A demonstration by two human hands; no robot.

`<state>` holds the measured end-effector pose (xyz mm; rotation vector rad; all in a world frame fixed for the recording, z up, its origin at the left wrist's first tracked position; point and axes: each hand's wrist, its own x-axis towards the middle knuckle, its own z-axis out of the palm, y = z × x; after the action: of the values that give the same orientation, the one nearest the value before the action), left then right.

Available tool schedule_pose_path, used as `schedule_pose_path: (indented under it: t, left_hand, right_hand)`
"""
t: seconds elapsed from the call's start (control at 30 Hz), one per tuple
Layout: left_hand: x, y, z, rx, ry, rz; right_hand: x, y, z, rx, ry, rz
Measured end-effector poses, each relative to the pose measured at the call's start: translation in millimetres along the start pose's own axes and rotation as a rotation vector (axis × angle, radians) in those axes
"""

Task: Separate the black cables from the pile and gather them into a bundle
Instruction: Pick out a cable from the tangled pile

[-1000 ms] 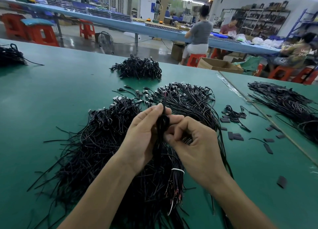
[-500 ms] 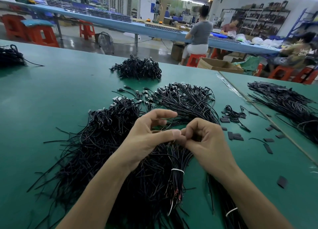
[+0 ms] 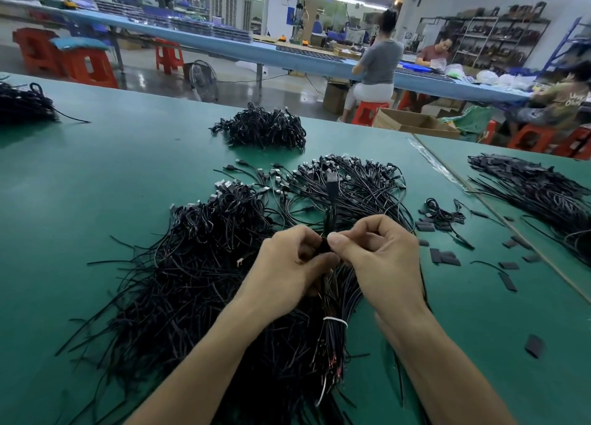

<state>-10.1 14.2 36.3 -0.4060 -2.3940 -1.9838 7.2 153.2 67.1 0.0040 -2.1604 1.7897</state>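
Newly raised, the thin black plug-tipped cable (image 3: 329,200) is pinched by the left hand (image 3: 286,266) and right hand (image 3: 382,258); seemingly light and limp, best held mid-length.

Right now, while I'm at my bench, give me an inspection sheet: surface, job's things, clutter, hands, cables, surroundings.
Surface: green table; a seam at right joins a second table.
Job's things: large pile of black cables in front; a tied bundle with a white tie lies on its right part.
Clutter: small flat black pieces scattered right of the pile.
Hands: left hand and right hand both pinch one held cable, plug end up.
Cables: far heap behind the pile; left-edge heap; right-table heap.
Surroundings: people seated at a blue bench; red stools; a cardboard box.
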Motion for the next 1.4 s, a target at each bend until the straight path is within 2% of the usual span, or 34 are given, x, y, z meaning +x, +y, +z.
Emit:
schedule_pose_path:
  t: [0.07,0.17,0.27,0.33,0.5,0.6,0.67,0.83,0.9,0.97,1.1,1.2,1.27,1.4]
  left_hand:
    - [2,-2,-10,0.126,0.100,0.046]
    - [11,-7,-36,0.185,0.328,0.035]
    - [21,-22,-70,0.253,0.584,-0.024]
    - [30,-37,-88,0.326,0.676,-0.091]
    - [49,-67,-107,0.543,0.679,-0.291]
    - [47,-74,-103,0.636,0.655,-0.356]
    - [44,-73,-97,0.689,0.656,-0.316]
    - [34,-54,-69,0.719,0.733,-0.008]
    - [33,-42,-57,0.750,0.719,0.073]
    - [34,-30,-44,0.679,0.610,0.117]
    - [36,-18,-13,0.435,0.127,0.048]
    - [37,-19,12,0.479,-0.083,-0.014]
    - [39,-22,28,0.612,-0.119,-0.067]
    - [37,-35,43,0.770,-0.035,-0.138]
  right_hand:
    - [3,4,0,0.165,-0.081,0.121]
    - [11,18,-9,0.178,-0.092,0.219]
    - [20,40,-21,-0.017,0.058,0.281]
    - [24,54,-28,-0.236,0.094,0.274]
    - [33,65,-33,-0.790,-0.087,0.027]
    - [42,64,-31,-1.145,-0.130,-0.116]
    - [50,63,-31,-1.303,-0.157,-0.107]
    - [65,54,-36,-1.484,-0.267,-0.026]
    - [66,48,-38,-1.322,-0.293,0.014]
    - [67,44,-40,-1.113,-0.256,0.032]
    - [68,32,-42,-0.834,-0.181,0.011]
    - [65,25,-41,-0.772,-0.198,-0.069]
    - [63,24,-41,-0.758,-0.236,-0.109]
    - [62,29,-47,-0.801,-0.208,-0.132]
